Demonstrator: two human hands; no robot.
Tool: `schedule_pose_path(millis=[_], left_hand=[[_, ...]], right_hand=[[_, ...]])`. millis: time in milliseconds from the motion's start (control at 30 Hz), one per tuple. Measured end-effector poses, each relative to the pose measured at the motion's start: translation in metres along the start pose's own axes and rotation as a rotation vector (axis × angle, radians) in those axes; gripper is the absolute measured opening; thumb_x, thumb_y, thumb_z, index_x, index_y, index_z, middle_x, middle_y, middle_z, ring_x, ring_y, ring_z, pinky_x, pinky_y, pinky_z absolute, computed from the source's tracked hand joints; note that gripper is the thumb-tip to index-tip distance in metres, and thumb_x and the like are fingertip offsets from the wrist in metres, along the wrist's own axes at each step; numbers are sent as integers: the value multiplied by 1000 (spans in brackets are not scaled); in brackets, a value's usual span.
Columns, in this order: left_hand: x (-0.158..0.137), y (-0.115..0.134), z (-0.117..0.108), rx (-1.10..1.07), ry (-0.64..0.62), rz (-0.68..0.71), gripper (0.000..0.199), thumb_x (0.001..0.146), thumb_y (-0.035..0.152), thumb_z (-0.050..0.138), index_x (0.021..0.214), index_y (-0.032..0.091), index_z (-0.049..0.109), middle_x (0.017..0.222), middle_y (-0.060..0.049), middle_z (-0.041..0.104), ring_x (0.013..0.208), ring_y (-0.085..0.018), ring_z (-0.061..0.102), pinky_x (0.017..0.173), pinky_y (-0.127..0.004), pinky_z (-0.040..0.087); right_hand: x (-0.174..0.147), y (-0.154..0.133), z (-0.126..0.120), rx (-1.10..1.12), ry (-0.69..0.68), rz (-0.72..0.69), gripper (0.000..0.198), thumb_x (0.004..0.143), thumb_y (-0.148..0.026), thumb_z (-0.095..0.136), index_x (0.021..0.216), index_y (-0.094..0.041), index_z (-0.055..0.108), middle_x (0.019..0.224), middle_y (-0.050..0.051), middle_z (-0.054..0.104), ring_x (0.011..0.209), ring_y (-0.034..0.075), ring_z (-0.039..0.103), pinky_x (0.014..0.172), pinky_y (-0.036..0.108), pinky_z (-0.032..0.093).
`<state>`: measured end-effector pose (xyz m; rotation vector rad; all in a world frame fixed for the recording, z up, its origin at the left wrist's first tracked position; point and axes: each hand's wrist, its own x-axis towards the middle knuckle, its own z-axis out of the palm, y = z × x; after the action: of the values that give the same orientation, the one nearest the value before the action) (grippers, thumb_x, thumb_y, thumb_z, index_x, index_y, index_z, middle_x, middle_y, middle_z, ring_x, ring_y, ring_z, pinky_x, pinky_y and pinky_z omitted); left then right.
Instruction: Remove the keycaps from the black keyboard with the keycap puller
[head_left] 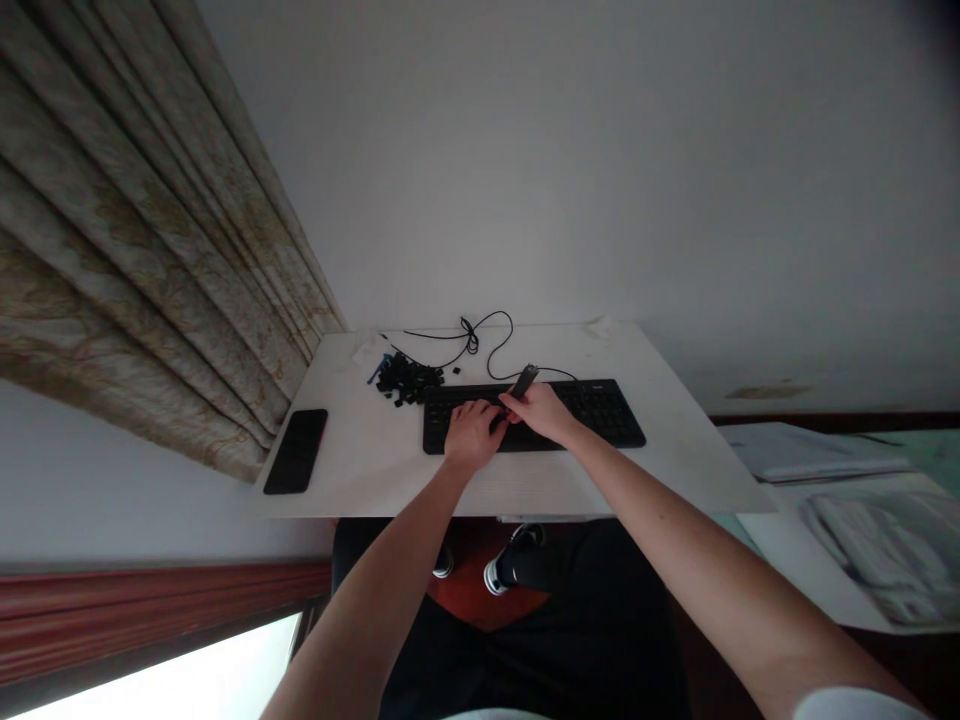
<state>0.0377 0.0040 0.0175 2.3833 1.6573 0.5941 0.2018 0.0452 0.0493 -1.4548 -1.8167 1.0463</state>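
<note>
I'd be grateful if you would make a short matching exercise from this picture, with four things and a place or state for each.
1. Phone
2. Right hand
3. Small black pieces
4. Cable

A. Heaped by the far left corner of the keyboard
B. Partly bunched together, on the wall side of the table
C. Lying flat near the table's left edge
D. Gripping a dark, stick-like tool

Right pairs: 1-C, 2-D, 3-A, 4-B.

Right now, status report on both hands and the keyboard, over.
Left hand on keyboard. Right hand gripping dark tool. Small black pieces heaped by keyboard's far left corner.
</note>
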Motion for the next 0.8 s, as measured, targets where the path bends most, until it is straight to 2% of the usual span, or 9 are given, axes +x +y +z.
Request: schedule_pose_path(millis=[300,800], left_hand=[[0,4,-1,36,-2,8,21,98,34,52,110,23,64,110,-6,65,108,-24,55,96,-40,41],[1,2,2,54,-1,19,30,98,36,51,124,22,60,112,-8,65,109,-26,54,95,-43,42]], right_hand=[[3,-6,2,-22,-18,54,25,91,-33,62,73,-15,66,59,5,70,51,16,69,44,19,48],[-1,-22,1,-336,-20,-84,26,91,-33,61,73,-16,70,59,6,69,56,17,67,54,23,45]])
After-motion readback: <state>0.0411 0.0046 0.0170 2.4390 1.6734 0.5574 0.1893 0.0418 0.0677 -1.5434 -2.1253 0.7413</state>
